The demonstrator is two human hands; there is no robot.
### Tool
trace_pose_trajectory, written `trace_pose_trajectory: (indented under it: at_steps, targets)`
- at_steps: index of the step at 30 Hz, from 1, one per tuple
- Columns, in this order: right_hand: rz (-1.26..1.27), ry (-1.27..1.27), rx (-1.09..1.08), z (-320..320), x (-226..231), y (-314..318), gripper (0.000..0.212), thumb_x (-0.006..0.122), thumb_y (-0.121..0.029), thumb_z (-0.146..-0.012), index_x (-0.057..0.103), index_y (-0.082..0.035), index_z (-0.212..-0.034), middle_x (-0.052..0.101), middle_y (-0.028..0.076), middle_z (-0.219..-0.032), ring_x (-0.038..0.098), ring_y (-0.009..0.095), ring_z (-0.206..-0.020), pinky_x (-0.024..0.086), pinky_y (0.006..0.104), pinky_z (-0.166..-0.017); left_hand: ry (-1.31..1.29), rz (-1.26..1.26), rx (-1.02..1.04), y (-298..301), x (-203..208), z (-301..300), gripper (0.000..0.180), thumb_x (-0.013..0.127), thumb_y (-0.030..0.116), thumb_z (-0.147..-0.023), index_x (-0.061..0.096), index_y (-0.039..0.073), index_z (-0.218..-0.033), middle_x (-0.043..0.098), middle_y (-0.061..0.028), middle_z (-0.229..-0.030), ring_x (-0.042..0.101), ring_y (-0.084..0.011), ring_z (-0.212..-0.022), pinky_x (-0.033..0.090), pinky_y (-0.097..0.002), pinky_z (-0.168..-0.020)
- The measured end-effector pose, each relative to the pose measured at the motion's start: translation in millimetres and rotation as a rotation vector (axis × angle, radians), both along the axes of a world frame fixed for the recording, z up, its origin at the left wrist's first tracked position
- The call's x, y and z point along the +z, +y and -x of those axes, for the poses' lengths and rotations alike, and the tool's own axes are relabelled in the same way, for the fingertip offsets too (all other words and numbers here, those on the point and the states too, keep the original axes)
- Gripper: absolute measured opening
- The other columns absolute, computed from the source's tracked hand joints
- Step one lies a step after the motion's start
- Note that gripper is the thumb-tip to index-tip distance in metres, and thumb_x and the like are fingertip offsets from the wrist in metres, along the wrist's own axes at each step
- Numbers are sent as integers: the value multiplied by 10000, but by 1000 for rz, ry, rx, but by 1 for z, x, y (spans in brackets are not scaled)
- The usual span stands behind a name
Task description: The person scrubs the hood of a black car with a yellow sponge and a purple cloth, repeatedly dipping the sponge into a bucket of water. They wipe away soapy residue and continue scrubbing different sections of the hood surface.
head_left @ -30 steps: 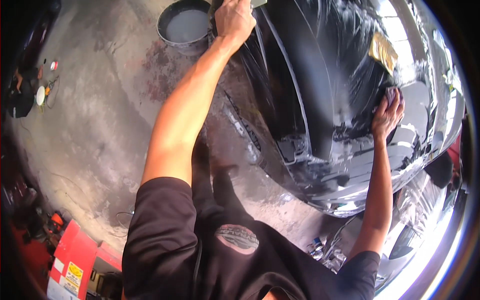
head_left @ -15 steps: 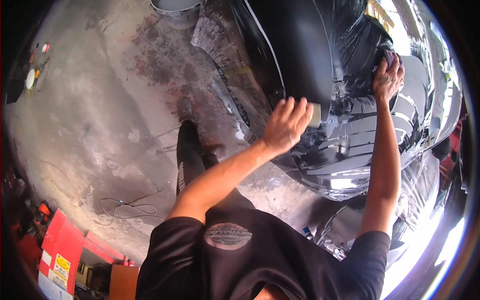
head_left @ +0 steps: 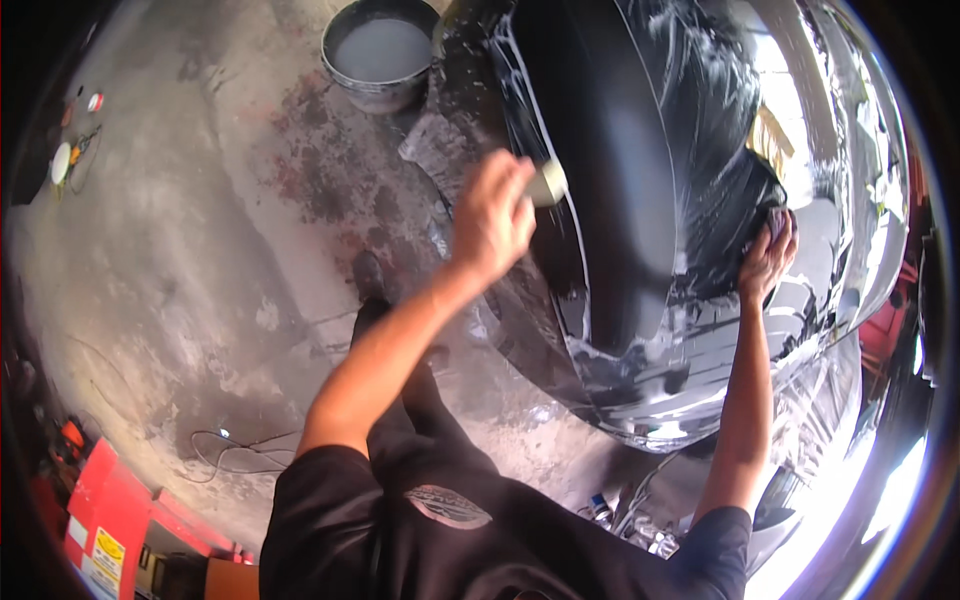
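Note:
My left hand is closed around a pale sanding block, blurred by motion. The block is at the left edge of a dark, smooth car panel; whether it touches the panel I cannot tell. Farther right, my right hand has its fingers bent over a dark purplish rag at the edge of wrinkled black plastic sheeting. Whitish wet streaks mark the sheeting and the curved lower end of the car.
A dark bucket of cloudy grey liquid stands on the stained concrete floor, left of the car. A thin cable lies looped on the floor. Red equipment is at the lower left. Clear plastic sheeting hangs at the right.
My left hand has moved left with the sanding block, from the panel's near end to its left edge. My right hand stays at about the same spot. The view has tilted, showing more of the bucket.

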State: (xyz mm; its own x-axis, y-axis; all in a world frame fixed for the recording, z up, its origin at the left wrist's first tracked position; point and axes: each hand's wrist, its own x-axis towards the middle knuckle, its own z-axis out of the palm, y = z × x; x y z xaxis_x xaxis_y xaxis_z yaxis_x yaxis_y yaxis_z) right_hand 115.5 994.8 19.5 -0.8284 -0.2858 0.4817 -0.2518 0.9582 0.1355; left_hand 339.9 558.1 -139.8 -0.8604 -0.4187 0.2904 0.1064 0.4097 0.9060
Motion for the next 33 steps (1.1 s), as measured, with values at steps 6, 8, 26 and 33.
trace_pose_trajectory:
  at_steps: [6, 8, 26, 33]
  targets:
    - [76, -60, 13, 6, -6, -15, 627, 552, -410, -1143, 515, -141, -1708, 475, 316, -1680, 423, 523, -1580, 315, 609, -1324, 113, 311, 213, -167, -18, 189, 415, 848, 101, -906, 797, 52, -1315, 775, -143, -1211, 737, -407, -1133, 597, -502, -1002]
    - [93, -41, 61, 11, -7, -23, 614, 556, -407, -1144, 534, -133, -1694, 511, 310, -1647, 457, 523, -1552, 347, 598, -1304, 70, 326, 214, -176, -18, 215, 306, 706, 17, -937, 766, 7, -1238, 778, -209, -1178, 740, -450, -1134, 603, -546, -965]
    - [20, 27, 68, 18, -6, -5, 640, 559, -495, -1119, 589, -141, -1650, 600, 322, -1575, 557, 518, -1458, 409, 590, -1248, 40, 277, -41, 178, -25, -145, 473, 744, 90, -946, 752, 3, -1411, 725, -185, -1308, 685, -377, -1202, 579, -523, -1113]
    - [37, -11, 23, 15, -5, -8, 634, 569, -491, -1127, 575, -152, -1662, 569, 299, -1607, 539, 505, -1482, 408, 572, -1258, -122, -10, -388, 180, -19, -176, 556, 839, 75, -857, 749, 26, -1404, 723, -139, -1318, 717, -318, -1203, 623, -469, -1046]
